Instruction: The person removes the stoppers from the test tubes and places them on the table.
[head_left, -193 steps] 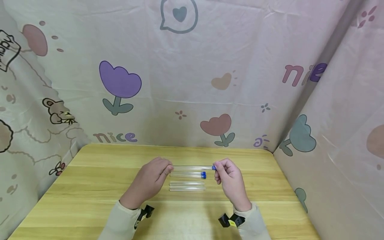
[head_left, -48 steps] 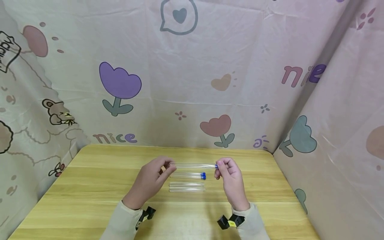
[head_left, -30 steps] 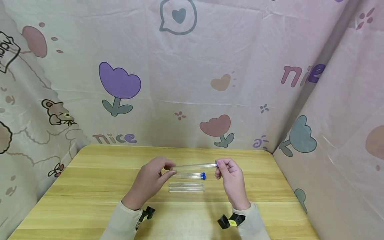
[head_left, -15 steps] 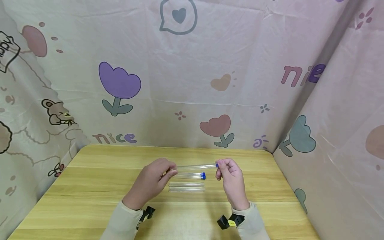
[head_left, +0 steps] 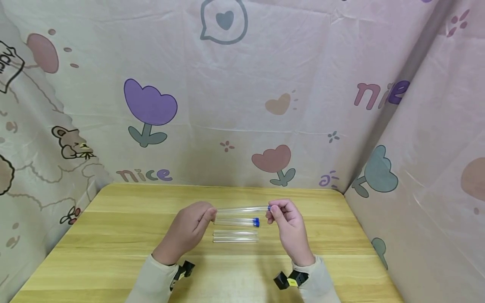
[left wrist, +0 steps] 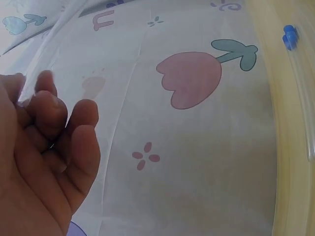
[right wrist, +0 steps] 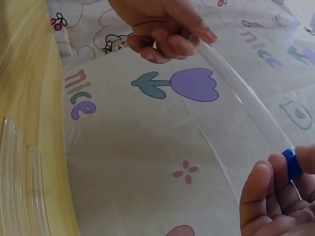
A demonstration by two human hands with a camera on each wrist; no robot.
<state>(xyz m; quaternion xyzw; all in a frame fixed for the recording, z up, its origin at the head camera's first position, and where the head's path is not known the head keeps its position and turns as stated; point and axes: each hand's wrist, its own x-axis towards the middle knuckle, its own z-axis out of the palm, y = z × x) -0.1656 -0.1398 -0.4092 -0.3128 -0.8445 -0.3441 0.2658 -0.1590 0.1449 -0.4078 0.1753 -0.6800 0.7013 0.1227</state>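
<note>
A clear test tube (head_left: 242, 209) is held level above the table between both hands. My left hand (head_left: 188, 229) pinches its left end, hiding the tip. My right hand (head_left: 291, 229) pinches the blue cap (right wrist: 291, 164) at the other end between thumb and fingers. The right wrist view shows the tube running from the cap to the left fingertips. Below it on the table lie two test tubes with blue caps (head_left: 256, 222), side by side. Nearer the person, several uncapped clear tubes (head_left: 235, 236) lie parallel to them.
The wooden table (head_left: 113, 235) carries the tubes in its middle. A printed cloth (head_left: 212, 105) hangs behind the table and along both sides. Black wrist cameras (head_left: 286, 280) are strapped at the sleeves.
The left fingers, looser around the tube's end a second ago, have gathered around it. The held tube and right hand have shifted slightly left. The tubes on the table have not moved.
</note>
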